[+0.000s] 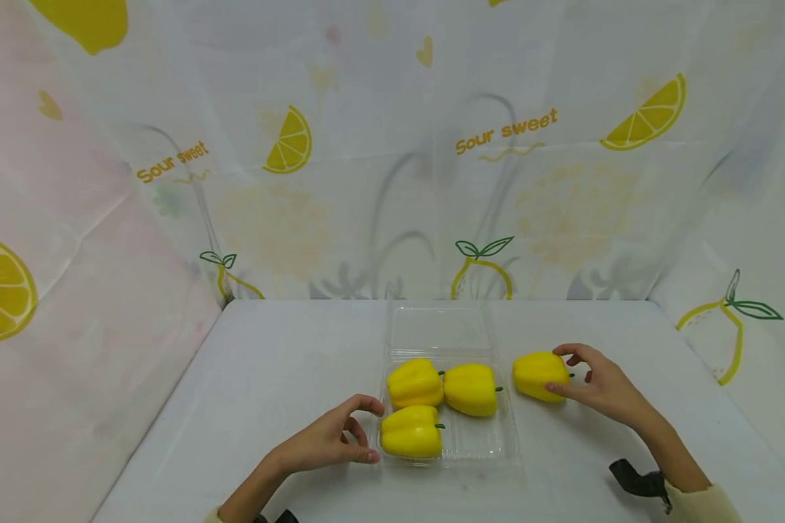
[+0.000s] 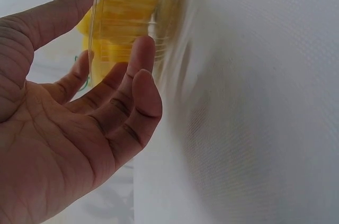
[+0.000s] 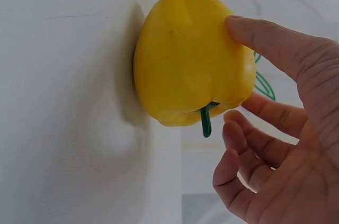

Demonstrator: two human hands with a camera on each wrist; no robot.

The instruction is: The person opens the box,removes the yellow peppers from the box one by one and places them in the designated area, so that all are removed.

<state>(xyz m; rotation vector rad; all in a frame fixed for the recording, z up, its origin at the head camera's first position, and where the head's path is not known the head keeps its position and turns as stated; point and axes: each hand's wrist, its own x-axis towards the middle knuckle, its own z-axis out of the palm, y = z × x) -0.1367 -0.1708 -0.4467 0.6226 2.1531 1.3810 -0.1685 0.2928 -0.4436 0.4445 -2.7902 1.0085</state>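
Three yellow bell peppers sit in a clear plastic clamshell box (image 1: pixel 477 447): one at the back left (image 1: pixel 415 383), one at the back right (image 1: pixel 471 390) and one at the front left (image 1: pixel 411 432). My left hand (image 1: pixel 330 436) rests at the box's left edge, thumb and index fingertip apart along the rim, other fingers loosely bent. To the right of the box, my right hand (image 1: pixel 595 381) pinches a fourth yellow bell pepper (image 3: pixel 190 65) between thumb and index finger. Its green stem points toward the palm, and the remaining fingers curl free of it.
The box's transparent lid (image 1: pixel 440 327) lies folded back behind it on the white table (image 1: pixel 288 349). A lemon-printed cloth (image 1: pixel 366 181) hangs around the back and sides. A black strap piece (image 1: pixel 637 479) is near the right wrist.
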